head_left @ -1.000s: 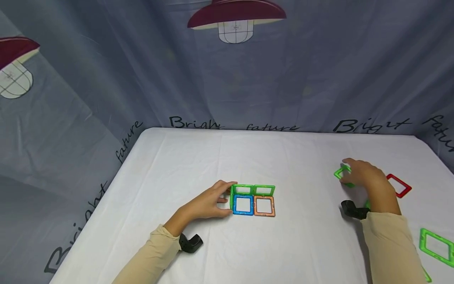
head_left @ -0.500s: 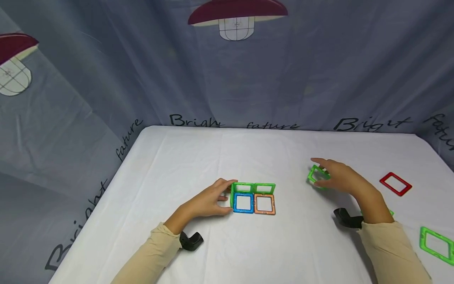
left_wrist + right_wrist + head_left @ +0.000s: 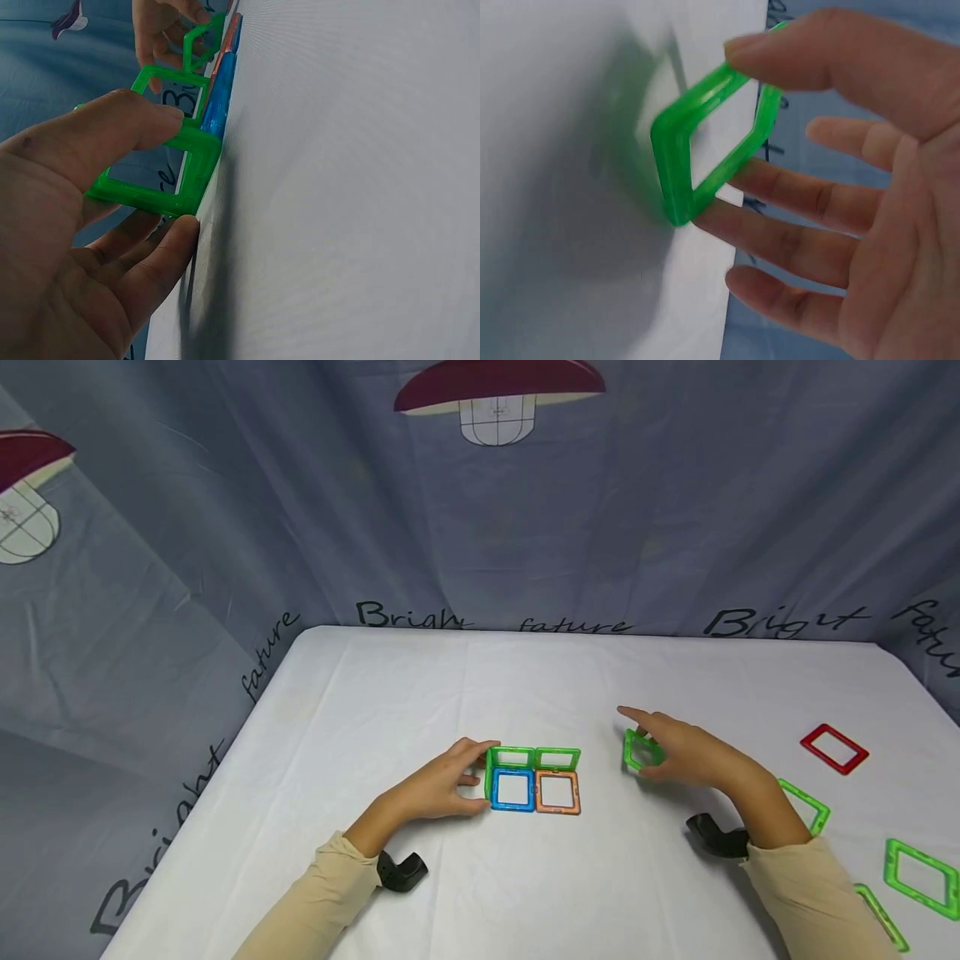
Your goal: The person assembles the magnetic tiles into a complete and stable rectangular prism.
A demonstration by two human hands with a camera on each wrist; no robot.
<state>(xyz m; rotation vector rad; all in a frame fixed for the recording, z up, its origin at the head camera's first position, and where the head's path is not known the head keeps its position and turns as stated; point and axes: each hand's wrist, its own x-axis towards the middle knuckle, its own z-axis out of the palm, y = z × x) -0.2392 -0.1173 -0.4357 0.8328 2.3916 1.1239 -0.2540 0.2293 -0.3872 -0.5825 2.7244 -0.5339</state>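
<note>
My left hand grips the upright green magnetic tile at the left side of a small build, thumb at one edge and fingers at another. A blue square tile and an orange square tile lie flat side by side. Behind them, two green tiles stand along the back, one of them the back right tile. Right of the build, my right hand pinches a green square magnetic tile between thumb and fingers. That tile is tilted and held close over the cloth.
On the white table, a red tile lies at the right. Nearer me are a green tile partly behind my right forearm, another green tile, and a partly hidden green tile. A grey printed curtain hangs behind.
My right hand has carried its green tile leftward from beside the red tile toward the build. The green tile under the right forearm has come into sight. My left hand stays in place.
</note>
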